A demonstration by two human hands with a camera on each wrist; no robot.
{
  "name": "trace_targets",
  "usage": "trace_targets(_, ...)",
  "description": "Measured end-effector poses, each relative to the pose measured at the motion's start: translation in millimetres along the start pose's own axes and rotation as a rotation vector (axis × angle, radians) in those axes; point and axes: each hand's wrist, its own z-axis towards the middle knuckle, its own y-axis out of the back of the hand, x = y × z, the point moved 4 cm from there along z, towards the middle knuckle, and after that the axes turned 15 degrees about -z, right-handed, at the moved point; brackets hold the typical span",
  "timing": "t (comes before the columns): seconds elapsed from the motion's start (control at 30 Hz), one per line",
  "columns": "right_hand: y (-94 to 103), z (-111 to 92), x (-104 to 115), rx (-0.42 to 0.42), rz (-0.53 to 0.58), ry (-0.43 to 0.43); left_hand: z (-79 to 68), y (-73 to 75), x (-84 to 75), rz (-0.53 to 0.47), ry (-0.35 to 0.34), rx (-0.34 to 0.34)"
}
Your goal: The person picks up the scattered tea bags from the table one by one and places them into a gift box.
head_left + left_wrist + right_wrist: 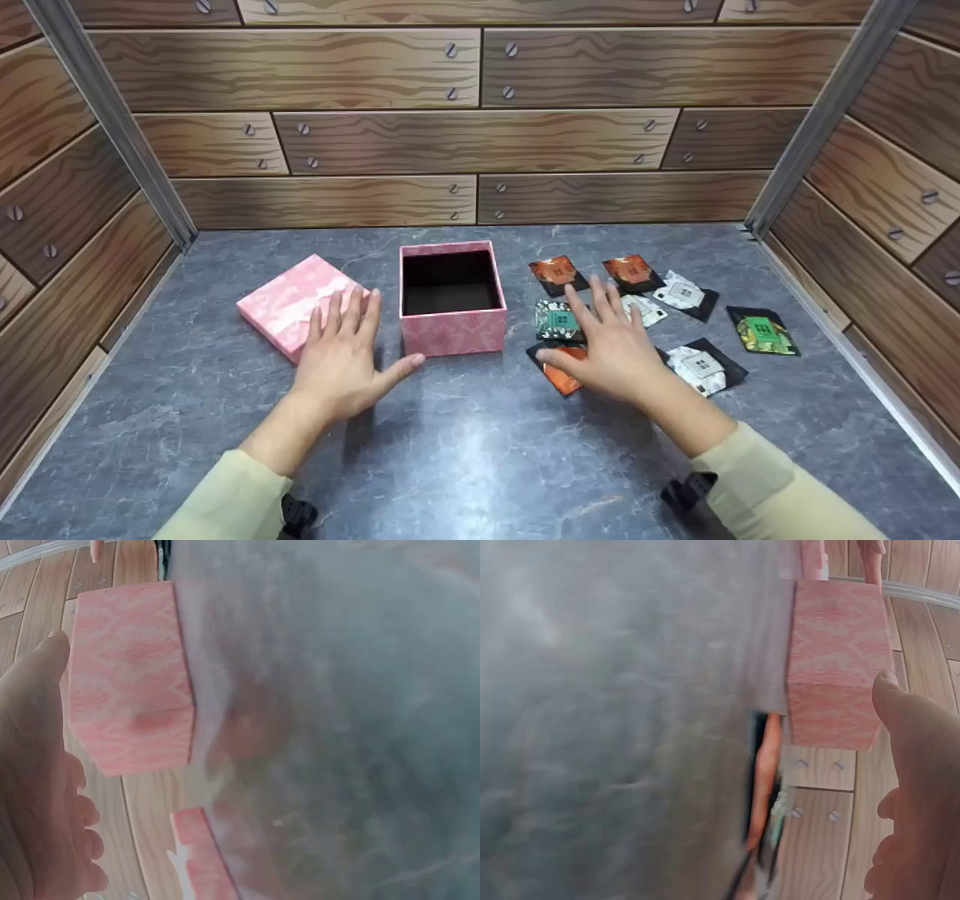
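A pink patterned box (454,334) with a dark interior stands uncovered in the middle of the table. To its left lies its pink lid (281,300). My left hand (343,364), fingers straight and spread, is above the lid's near right part and hides some of it. My right hand (615,349) is spread over several small flat sachets, holding nothing. Nearest to it are a teal-labelled sachet (555,319), an orange sachet (564,379) and a white sachet (645,309), each partly hidden. The left wrist view shows the box (135,667) beyond the thumb.
Further sachets lie on the right: two orange-brown sachets at the back, one of them here (634,271), white sachets (705,366) and a green sachet (763,331) near the right wall. Wood-patterned panels (375,142) enclose the grey marbled table (465,465) at the back and sides.
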Motion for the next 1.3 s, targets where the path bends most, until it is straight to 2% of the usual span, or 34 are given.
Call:
trace_targets(0.3,19.9,29.0,18.1,0.020,0.010,0.024,27.6,13.7,-13.1,0.016,-0.014,0.028)
trace_targets(0.63,26.0,55.3,41.8,0.026,0.042,0.094,51.4,15.1,-16.1,0.006,-0.050,0.038)
trace_targets(0.93,20.3,70.8,52.4,0.034,0.094,0.134,62.3,11.2,-9.5,-0.015,-0.042,0.067)
trace_targets(1.3,8.6,80.8,63.9,0.057,0.147,0.185,66.7,5.3,-6.2,-0.033,-0.047,0.074)
